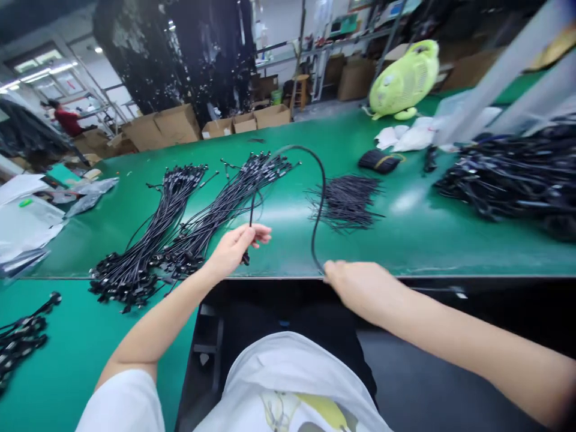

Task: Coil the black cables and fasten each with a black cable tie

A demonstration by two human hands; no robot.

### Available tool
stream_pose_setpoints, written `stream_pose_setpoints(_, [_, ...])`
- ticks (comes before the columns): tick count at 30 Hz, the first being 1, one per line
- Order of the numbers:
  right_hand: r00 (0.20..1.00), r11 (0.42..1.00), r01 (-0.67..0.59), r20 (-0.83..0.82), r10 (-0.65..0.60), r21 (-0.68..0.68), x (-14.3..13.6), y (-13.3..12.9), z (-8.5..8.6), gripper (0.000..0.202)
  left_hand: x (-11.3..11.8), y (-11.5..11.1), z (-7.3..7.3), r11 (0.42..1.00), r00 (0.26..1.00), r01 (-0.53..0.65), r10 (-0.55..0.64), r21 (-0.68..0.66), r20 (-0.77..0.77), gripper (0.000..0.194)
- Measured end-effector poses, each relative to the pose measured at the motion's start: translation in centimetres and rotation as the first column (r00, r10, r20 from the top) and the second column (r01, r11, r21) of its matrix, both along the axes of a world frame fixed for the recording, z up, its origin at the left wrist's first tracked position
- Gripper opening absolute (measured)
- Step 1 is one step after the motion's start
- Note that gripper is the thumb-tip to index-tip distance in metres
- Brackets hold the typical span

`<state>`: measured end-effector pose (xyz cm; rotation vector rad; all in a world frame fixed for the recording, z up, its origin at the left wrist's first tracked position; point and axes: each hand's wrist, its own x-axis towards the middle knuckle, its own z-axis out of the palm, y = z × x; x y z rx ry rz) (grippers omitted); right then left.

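The right hand [360,288], at the table edge, is closed on one end of a black cable [321,192]; its fingertips are too blurred to tell the exact grip. The left hand [238,245] pinches the cable between thumb and forefinger, the other fingers loosely curled. The cable arches between the hands, above the green table [288,258]. For good control, keep the pinch light and the arch slack – a hard pull would likely kink it. Keep the arch clear of the cable bundles [234,201] on the left and the thin black ties [353,201] on the right. Beyond the table stand cardboard boxes [175,126] – their contents cannot be made out.
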<state>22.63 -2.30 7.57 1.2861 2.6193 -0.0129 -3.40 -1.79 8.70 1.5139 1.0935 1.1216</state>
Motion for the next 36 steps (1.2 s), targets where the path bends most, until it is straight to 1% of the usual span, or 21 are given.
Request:
stream_pose_setpoints(2, [0.985,0.958,-0.175,-0.042,0.17,-0.228,-0.4,-1.7,0.3,0.013,2.3,-1.0,-0.4,0.992,0.991,0.085,-0.074,0.09,-0.111,0.037])
stream_pose_setpoints(4, [0.944,0.873,-0.321,-0.199,0.263,-0.368,-0.2,-2.8,1.3,0.017,4.0,-2.2,-0.9,0.971,0.963,0.228,-0.213,0.078,-0.167,0.037])
stream_pose_setpoints(6, [0.89,0.836,-0.378,-0.404,0.211,-0.397,0.5,-3.0,2.6,0.023,5.0,-3.5,-1.7,0.924,0.91,0.378,-0.381,-0.054,-0.163,0.039])
stream_pose_setpoints(8, [0.837,0.884,-0.307,-0.542,0.074,-0.352,1.8,-2.3,3.5,0.026,5.3,-4.6,-2.5,0.853,0.862,0.473,-0.5,-0.222,-0.086,0.042])
stream_pose_setpoints(10, [0.804,0.937,-0.166,-0.592,-0.051,-0.306,3.4,-1.0,3.3,0.025,4.7,-5.4,-3.2,0.776,0.846,0.515,-0.528,-0.364,0.071,0.044])
stream_pose_setpoints(12, [0.786,0.954,-0.068,-0.605,-0.13,-0.293,5.1,0.6,1.9,0.025,3.6,-5.8,-3.6,0.699,0.832,0.555,-0.484,-0.451,0.272,0.041])
stream_pose_setpoints(13, [0.777,0.955,-0.055,-0.613,-0.142,-0.291,5.9,1.4,0.8,0.025,2.9,-5.8,-3.7,0.681,0.825,0.563,-0.431,-0.467,0.366,0.038])
stream_pose_setpoints(14, [0.766,0.96,-0.045,-0.626,-0.144,-0.276,6.6,2.1,-0.4,0.026,2.0,-5.9,-3.7,0.689,0.821,0.554,-0.358,-0.467,0.444,0.035])
stream_pose_setpoints(16, [0.732,0.981,0.008,-0.667,-0.138,-0.195,7.6,3.4,-2.8,0.028,0.2,-5.8,-3.7,0.76,0.821,0.466,-0.182,-0.452,0.54,0.03])
stream_pose_setpoints(18, [0.684,0.992,0.081,-0.719,-0.123,-0.092,8.1,4.2,-4.8,0.029,-1.4,-5.8,-3.7,0.82,0.818,0.336,-0.009,-0.464,0.576,0.025])
stream_pose_setpoints(20, [0.64,0.992,0.125,-0.764,-0.082,-0.001,7.9,4.7,-6.1,0.028,-2.4,-5.9,-3.6,0.834,0.799,0.226,0.138,-0.504,0.586,0.022])
stream_pose_setpoints(21, [0.639,0.992,0.121,-0.768,-0.045,0.043,7.6,4.8,-6.5,0.028,-2.7,-5.9,-3.6,0.833,0.784,0.179,0.201,-0.523,0.588,0.021])
stream_pose_setpoints(23, [0.687,0.985,0.094,-0.726,0.04,0.144,6.8,4.9,-6.9,0.031,-2.7,-5.7,-3.7,0.838,0.756,0.1,0.287,-0.536,0.589,0.021])
stream_pose_setpoints(25, [0.753,0.964,0.094,-0.652,0.095,0.249,6.3,5.1,-6.8,0.033,-2.5,-5.4,-4.0,0.856,0.765,0.047,0.3,-0.514,0.57,0.027])
stream_pose_setpoints(28, [0.745,0.923,0.166,-0.657,0.112,0.346,6.6,6.2,-6.7,0.033,-2.9,-4.9,-4.7,0.874,0.873,0.017,0.224,-0.486,0.433,0.028])
stream_pose_setpoints(30, [0.713,0.923,0.183,-0.692,0.113,0.339,7.6,7.1,-6.8,0.031,-3.7,-4.9,-5.1,0.836,0.957,0.06,0.108,-0.546,0.27,0.029])
stream_pose_setpoints(31, [0.707,0.931,0.172,-0.698,0.111,0.322,8.1,7.5,-7.0,0.031,-4.2,-4.9,-5.3,0.797,0.98,0.102,0.024,-0.595,0.2,0.03])
stream_pose_setpoints(33, [0.716,0.953,0.138,-0.692,0.093,0.271,8.9,7.9,-7.6,0.029,-5.1,-5.2,-5.4,0.699,0.976,0.217,-0.156,-0.681,0.151,0.03])
stream_pose_setpoints(34, [0.72,0.963,0.121,-0.689,0.082,0.241,9.1,7.9,-7.9,0.029,-5.3,-5.4,-5.4,0.662,0.958,0.284,-0.218,-0.694,0.184,0.03])
stream_pose_setpoints(35, [0.721,0.972,0.103,-0.689,0.072,0.21,9.2,7.9,-8.2,0.029,-5.5,-5.5,-5.3,0.649,0.937,0.349,-0.247,-0.676,0.247,0.03])
stream_pose_setpoints(36, [0.72,0.979,0.09,-0.691,0.063,0.183,9.3,7.8,-8.5,0.029,-5.5,-5.5,-5.1,0.666,0.914,0.401,-0.24,-0.629,0.328,0.03])
